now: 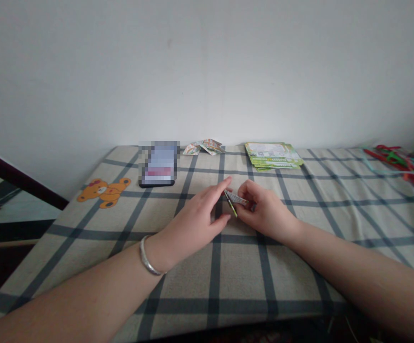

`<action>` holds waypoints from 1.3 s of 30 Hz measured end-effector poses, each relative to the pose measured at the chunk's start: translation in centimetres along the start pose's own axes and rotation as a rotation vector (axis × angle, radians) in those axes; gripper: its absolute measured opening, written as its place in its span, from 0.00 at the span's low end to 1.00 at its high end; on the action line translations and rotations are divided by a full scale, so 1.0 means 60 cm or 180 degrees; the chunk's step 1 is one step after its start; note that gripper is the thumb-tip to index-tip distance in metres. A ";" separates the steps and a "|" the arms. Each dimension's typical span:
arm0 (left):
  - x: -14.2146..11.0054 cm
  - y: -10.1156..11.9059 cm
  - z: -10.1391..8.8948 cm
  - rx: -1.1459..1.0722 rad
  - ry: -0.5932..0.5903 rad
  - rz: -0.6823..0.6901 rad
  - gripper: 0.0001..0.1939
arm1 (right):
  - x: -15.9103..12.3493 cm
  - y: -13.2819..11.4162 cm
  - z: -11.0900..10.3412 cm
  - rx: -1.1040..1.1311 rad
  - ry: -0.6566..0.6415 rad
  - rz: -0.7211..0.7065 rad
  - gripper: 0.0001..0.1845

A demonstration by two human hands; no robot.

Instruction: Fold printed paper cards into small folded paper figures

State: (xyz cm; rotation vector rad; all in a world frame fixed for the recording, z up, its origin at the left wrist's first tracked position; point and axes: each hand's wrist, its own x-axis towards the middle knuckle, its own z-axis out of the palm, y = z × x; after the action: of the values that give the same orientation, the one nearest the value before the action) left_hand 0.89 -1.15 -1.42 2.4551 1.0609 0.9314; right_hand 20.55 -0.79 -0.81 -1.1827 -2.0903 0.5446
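Observation:
A small piece of folded printed paper [236,198], with a green edge, is between my hands a little above the tablecloth. My right hand [264,207] is closed, pinching the paper between thumb and curled fingers. On the paper's left side my left hand [203,209] has its fingers stretched out and its thumb apart. Its fingertips come close to the paper's far edge; whether they touch it I cannot tell. A silver bangle [149,257] circles the left wrist. Part of the paper is hidden behind the right fingers.
Green printed leaflets [274,155] lie stacked by the wall. Folded paper pieces [205,146] stand left of them, beside a phone [159,164] with a blurred screen. A bear picture [104,191] is at the tablecloth's [189,286] left edge. Red and green ribbons [403,164] lie far right.

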 end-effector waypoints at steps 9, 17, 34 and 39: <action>-0.001 0.001 0.001 -0.0046 -0.0184 0.0063 0.32 | 0.002 0.005 -0.002 -0.0082 0.0099 0.0215 0.08; -0.001 0.002 0.000 -0.0043 -0.0171 -0.0075 0.38 | 0.005 0.010 0.000 0.0585 -0.0128 0.0086 0.07; 0.000 -0.008 -0.006 0.0023 -0.0023 -0.0107 0.30 | 0.006 0.016 -0.009 0.0626 -0.0279 0.0162 0.07; 0.001 -0.009 -0.006 -0.0128 0.0023 -0.0180 0.29 | 0.007 0.014 -0.010 0.0630 -0.0268 0.0113 0.09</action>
State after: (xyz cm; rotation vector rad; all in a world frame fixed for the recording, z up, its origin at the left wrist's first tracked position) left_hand 0.38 -0.77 -1.38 2.3785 1.0972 0.9355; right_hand 21.34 0.00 -0.83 -1.1010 -2.0342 0.8110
